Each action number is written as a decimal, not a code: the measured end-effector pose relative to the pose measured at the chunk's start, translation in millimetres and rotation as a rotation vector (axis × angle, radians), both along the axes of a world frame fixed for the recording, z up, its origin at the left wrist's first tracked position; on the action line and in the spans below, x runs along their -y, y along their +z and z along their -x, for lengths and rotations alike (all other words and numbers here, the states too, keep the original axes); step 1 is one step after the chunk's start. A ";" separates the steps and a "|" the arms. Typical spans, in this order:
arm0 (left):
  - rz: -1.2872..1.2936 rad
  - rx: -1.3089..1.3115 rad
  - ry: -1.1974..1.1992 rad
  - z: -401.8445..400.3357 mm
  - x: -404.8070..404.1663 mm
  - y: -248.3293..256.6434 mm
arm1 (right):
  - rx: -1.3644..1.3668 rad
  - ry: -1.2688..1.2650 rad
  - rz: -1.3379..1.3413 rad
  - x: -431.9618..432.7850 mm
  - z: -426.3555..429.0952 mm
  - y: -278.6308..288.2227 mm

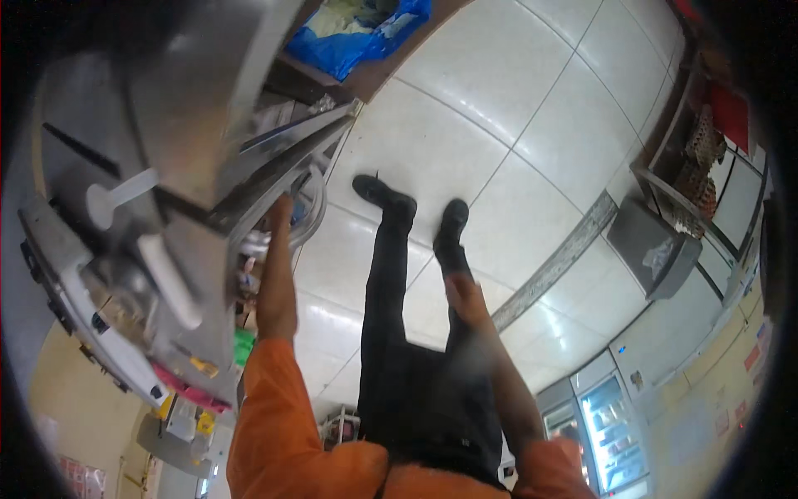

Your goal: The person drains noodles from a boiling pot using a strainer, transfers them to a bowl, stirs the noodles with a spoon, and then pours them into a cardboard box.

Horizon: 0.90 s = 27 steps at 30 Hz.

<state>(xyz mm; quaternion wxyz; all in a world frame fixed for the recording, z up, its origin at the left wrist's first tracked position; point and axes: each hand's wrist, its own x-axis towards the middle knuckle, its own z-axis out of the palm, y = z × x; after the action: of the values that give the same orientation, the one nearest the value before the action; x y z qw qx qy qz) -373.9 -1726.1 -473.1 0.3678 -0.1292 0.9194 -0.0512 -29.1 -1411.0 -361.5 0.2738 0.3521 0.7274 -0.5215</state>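
My left hand (280, 211) reaches in under the edge of a stainless steel counter (193, 249), close to pale curved tubing or rims (318, 206) on a lower shelf; what its fingers touch cannot be made out. Low beside my thigh hangs my right hand (464, 296), slightly blurred, with no object visible in it. On the counter lie a white cylindrical thing (169, 280), like a rolling pin, and a white plastic tool with a round end (101, 206). A yellow-handled tool (204, 367) rests nearer the counter's end.
A bin or box lined with a blue plastic bag (349, 50) stands ahead. White floor tiles (436, 131) lie under my black shoes. On the right are a grey bin (654, 249), a rack with patterned items (698, 168) and a lit glass-door refrigerator (614, 430).
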 end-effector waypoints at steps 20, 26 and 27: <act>-0.713 -0.225 -0.431 -218.0 -121.4 226.2 | -0.297 0.261 0.189 -94.9 12.5 300.3; -0.894 -0.718 -0.124 -241.7 -273.9 467.5 | -0.720 0.003 0.076 -58.9 18.5 395.0; -0.899 -0.582 0.019 -234.6 -291.5 510.0 | -0.821 0.058 -0.174 -59.0 22.5 399.9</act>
<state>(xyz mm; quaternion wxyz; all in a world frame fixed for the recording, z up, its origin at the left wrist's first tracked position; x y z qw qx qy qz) -139.2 -1434.6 36.9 0.1174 0.0241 0.9134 0.3889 -51.7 -1352.0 38.3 -0.0548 0.1161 0.8270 -0.5473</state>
